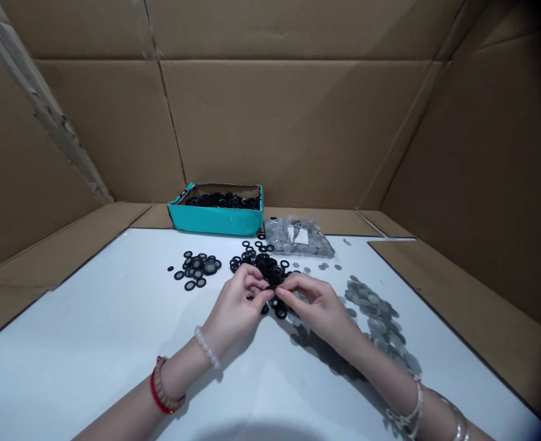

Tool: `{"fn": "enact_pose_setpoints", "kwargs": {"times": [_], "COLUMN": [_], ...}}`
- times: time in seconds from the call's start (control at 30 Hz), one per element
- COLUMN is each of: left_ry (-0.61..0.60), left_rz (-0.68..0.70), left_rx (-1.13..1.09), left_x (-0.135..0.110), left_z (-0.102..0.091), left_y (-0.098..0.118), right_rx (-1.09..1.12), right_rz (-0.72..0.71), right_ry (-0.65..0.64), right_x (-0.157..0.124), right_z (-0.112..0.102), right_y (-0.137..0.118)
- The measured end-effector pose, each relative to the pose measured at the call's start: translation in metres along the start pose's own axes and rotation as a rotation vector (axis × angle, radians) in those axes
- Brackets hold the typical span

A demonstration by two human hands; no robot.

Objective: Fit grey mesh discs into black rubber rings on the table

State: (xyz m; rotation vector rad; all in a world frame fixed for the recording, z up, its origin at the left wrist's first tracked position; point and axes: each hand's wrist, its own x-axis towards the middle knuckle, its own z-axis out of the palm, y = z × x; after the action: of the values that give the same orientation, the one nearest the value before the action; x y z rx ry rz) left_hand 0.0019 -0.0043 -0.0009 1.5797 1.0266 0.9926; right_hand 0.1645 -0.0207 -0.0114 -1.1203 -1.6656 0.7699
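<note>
My left hand (240,303) and my right hand (314,306) meet over the white table (91,343), fingertips pinched together on a small black ring (272,293). Just behind them lies a loose heap of black rubber rings (264,266). A smaller cluster of black rings with grey centres (197,268) sits to the left. Right of my right hand spreads a pile of grey mesh discs (376,309). Whether a disc is also between my fingers is too small to tell.
A teal box (215,217) holding black rings stands at the back of the table. Beside it lies a clear bag of grey discs (298,237). Cardboard walls (298,122) enclose the table at the back and both sides.
</note>
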Motion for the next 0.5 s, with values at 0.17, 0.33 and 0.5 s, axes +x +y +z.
{"fn": "enact_pose_setpoints", "kwargs": {"times": [0.17, 0.33, 0.5], "left_ry": [-0.008, -0.018, -0.037], "left_rz": [-0.055, -0.155, -0.237], "left_rx": [-0.015, -0.209, -0.344], "left_x": [-0.0006, 0.0038, 0.0057], "left_z": [-0.0007, -0.0019, -0.0037], "left_y": [0.0043, 0.0065, 0.007], "right_rx": [0.016, 0.07, 0.233], "right_rz": [-0.035, 0.026, 0.203], "right_ry": [0.039, -0.016, -0.048], "right_x": [-0.0013, 0.0005, 0.0036], "right_z": [0.001, -0.0037, -0.0056], "right_y": [0.0019, 0.0049, 0.0016]}}
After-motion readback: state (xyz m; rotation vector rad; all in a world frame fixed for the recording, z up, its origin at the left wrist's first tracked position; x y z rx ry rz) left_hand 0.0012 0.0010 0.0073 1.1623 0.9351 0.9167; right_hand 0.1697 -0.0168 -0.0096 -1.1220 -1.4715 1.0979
